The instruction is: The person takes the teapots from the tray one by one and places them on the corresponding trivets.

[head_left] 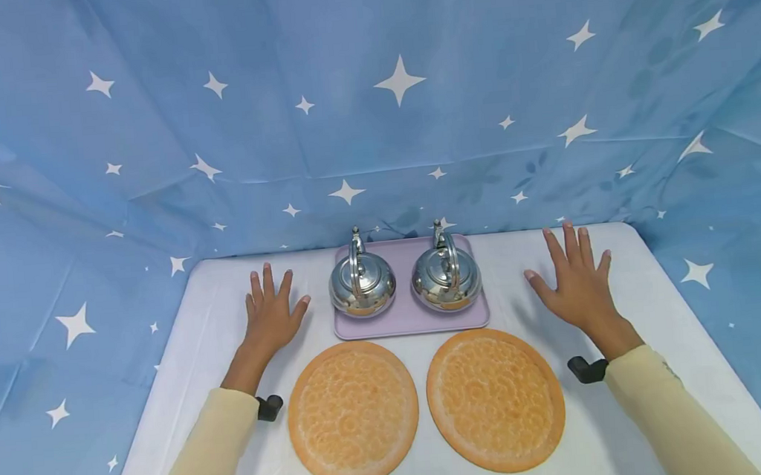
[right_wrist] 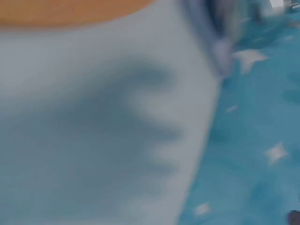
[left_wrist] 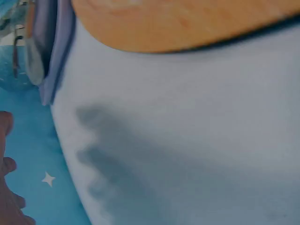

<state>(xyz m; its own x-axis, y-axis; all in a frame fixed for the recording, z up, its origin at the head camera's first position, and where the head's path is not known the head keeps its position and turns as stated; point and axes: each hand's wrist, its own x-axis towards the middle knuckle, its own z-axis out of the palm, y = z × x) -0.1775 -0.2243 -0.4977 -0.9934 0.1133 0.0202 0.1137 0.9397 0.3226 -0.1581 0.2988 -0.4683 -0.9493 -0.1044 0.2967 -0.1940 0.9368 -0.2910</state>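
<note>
Two shiny metal teapots stand side by side on a lilac tray (head_left: 407, 325) at the back of the table: a left teapot (head_left: 374, 286) and a right teapot (head_left: 434, 285). In front of them lie two round, pastry-patterned placemats, a left placemat (head_left: 353, 415) and a right placemat (head_left: 495, 400). My left hand (head_left: 271, 313), fingers spread and holding nothing, hovers left of the tray, its shadow falling on the cloth in the left wrist view. To the right of the tray, my right hand (head_left: 577, 285) is also spread with nothing in it, its shadow below.
A white cloth covers the table (head_left: 185, 402). Blue star-printed fabric (head_left: 359, 135) hangs behind the back edge and along both sides. Each wrist carries a small black camera mount, a left mount (head_left: 270, 408) and a right mount (head_left: 588, 369).
</note>
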